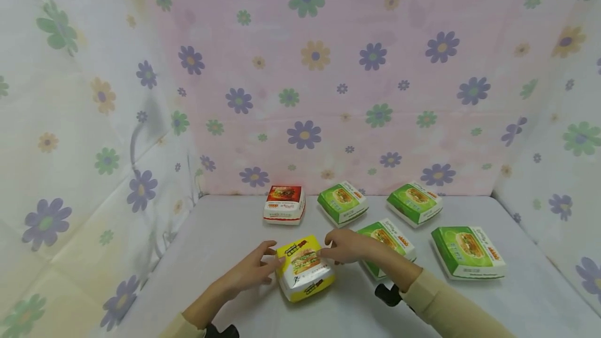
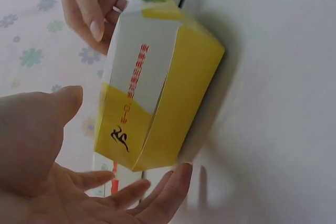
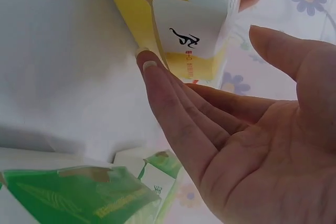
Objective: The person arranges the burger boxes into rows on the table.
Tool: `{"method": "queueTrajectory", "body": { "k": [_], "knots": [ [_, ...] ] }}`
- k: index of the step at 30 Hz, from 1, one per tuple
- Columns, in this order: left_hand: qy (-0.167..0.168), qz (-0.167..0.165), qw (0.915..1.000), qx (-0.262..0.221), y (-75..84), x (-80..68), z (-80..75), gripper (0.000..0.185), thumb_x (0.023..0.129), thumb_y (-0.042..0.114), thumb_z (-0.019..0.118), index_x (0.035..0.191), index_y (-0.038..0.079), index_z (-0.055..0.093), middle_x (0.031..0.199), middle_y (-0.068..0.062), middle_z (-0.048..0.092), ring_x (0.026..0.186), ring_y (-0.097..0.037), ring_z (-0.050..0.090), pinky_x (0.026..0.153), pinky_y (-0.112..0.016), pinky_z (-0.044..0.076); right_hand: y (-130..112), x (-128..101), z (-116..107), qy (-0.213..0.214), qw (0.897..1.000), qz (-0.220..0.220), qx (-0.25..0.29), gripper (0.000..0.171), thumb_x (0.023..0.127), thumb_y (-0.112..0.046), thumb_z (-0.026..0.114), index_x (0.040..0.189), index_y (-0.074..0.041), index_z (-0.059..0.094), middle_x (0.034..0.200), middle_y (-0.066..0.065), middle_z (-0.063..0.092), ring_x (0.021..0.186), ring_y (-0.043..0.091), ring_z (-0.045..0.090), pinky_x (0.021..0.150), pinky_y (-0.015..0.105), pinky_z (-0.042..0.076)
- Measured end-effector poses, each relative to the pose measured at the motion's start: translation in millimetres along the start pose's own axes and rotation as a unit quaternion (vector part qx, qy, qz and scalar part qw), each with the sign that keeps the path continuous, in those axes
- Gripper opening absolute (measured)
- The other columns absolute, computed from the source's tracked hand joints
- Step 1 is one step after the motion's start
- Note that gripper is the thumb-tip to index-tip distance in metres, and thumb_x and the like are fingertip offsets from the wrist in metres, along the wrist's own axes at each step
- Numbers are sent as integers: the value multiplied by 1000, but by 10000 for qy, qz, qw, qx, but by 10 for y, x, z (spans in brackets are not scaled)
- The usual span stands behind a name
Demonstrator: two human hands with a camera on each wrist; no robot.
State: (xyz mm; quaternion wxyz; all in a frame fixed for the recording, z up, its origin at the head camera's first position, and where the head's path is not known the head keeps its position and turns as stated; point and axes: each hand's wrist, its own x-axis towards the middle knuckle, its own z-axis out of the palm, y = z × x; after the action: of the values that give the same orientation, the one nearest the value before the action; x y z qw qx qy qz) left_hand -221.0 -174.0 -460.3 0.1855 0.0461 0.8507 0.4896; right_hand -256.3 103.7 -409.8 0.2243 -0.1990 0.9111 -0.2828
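A yellow and white burger box (image 1: 306,271) sits closed on the table between both hands, with a sandwich picture on its lid. At its left side is my left hand (image 1: 255,270), fingers spread and loosely bent; in the left wrist view the fingertips (image 2: 181,179) come close to the box's lower corner, and contact is unclear. My right hand (image 1: 349,245) is at the far right corner of the box. In the right wrist view its fingers (image 3: 168,93) are extended, with the tips against or just in front of the box's side. Neither hand grips the box.
A red and white burger box (image 1: 284,205) stands behind the yellow one. Several green and white boxes are to the right, including one (image 1: 343,203) at the back, one (image 1: 468,252) far right, and one (image 1: 396,241) partly behind my right forearm. Flowered curtains (image 1: 328,93) surround the white table (image 1: 225,233).
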Motion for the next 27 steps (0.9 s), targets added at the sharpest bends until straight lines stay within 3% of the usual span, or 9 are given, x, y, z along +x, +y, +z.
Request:
{"method": "queueTrajectory", "body": {
  "k": [5,13,18,27],
  "knots": [
    [14,-166,9998,-50,16,-22,68,86,95,53,68,155,3,31,150,-27,42,117,-35,60,83,-43,60,-22,74,5,-49,9999,-3,94,48,101,-35,65,130,3,60,96,6,69,81,17,67,73,37,57],
    [86,-279,9996,29,16,-2,132,90,93,54,70,156,3,30,151,-30,40,119,-36,57,88,-48,57,-10,87,59,-124,9994,-142,303,46,99,-29,68,129,5,60,102,10,68,78,18,66,71,36,58],
    [141,-202,9994,226,24,56,114,88,95,53,68,156,3,30,147,-26,46,121,-37,57,87,-48,58,33,40,97,-125,9986,-101,494,47,99,-29,68,127,8,59,93,7,64,74,19,68,71,38,60],
    [-124,-10,9999,-27,33,109,49,72,100,45,65,149,-2,42,141,-24,51,116,-33,60,80,-43,61,24,-20,145,-125,9971,214,720,39,99,-31,69,114,4,63,85,7,66,72,21,69,71,40,61]
  ]
}}
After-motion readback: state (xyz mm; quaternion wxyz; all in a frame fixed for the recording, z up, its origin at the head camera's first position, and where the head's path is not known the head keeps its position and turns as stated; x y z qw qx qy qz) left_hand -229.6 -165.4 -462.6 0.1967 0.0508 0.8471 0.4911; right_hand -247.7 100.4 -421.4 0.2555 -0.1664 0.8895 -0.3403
